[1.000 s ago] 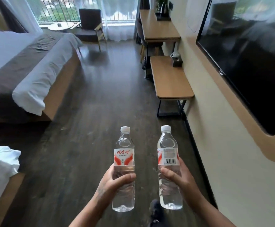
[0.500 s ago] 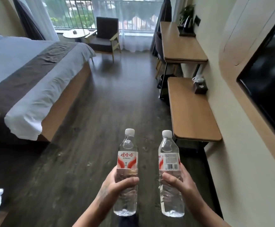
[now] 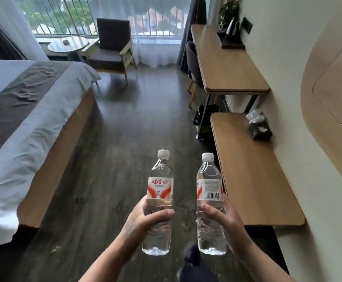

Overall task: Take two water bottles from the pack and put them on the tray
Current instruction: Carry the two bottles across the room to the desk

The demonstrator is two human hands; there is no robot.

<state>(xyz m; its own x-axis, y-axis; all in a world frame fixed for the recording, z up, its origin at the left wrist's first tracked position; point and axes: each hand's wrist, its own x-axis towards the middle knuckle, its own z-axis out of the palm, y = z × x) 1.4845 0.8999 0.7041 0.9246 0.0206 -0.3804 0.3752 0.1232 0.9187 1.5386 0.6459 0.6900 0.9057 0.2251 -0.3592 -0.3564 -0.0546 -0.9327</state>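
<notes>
We grip two clear, upright, white-capped bottles: our left hand (image 3: 143, 218) holds the red-labelled bottle (image 3: 159, 200), our right hand (image 3: 224, 217) the barcode-side bottle (image 3: 209, 202) at its 3 o'clock.

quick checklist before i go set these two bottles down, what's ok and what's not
1. Left hand wrapped around the left bottle: ok.
2. Right hand wrapped around the right bottle: ok.
3. Both bottles upright, white caps on: ok.
4. Bottles apart, not knocking together: ok.
5. Tray located: cannot tell, no clear tray in view.
6. Floor ahead free of obstacles: ok.
</notes>
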